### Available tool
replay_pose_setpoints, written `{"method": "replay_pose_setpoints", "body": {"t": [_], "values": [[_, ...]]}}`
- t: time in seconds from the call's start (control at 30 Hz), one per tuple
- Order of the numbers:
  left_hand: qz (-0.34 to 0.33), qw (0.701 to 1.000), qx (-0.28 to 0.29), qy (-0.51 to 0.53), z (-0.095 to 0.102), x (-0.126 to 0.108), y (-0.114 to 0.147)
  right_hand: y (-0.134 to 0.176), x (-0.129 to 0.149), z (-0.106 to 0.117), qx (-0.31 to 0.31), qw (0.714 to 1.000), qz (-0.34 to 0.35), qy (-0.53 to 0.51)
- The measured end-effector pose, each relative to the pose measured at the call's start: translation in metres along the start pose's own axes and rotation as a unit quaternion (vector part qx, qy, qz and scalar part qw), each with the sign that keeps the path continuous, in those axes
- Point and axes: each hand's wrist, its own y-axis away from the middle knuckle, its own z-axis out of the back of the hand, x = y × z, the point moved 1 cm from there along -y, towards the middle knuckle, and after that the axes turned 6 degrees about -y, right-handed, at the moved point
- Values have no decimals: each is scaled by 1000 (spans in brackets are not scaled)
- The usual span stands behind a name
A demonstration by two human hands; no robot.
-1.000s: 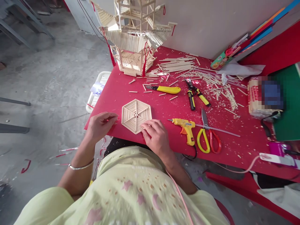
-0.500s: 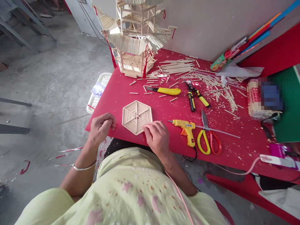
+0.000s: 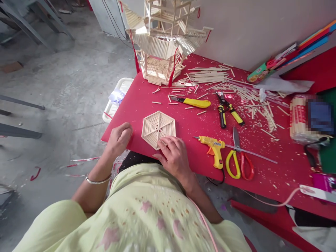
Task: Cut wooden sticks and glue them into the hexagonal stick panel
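The hexagon lies flat on the table, near the front edge; it looks light and stiff, though its thin sticks might snap or part if bent, so opposite rims seem the safest hold. The right hand lays its fingers over the near right rim, whether pinching it is unclear. The left hand is curled into a fist, apart from it, contents hidden; the glue gun lies to the right

The hexagon looks matt, ridged and wooden.
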Motion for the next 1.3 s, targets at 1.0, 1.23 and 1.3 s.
{"method": "replay_pose_setpoints", "body": {"t": [1.0,1.23,1.3], "values": [[245,773,229,538,1,-9,16,14,11,-10,-101,990,-43,85],[207,780,252,535,-11,-29,9,9,3,-4,-204,971,-55,113],[191,795,237,525,-14,-37,7,3,0,2,-235,965,-45,109]]}}
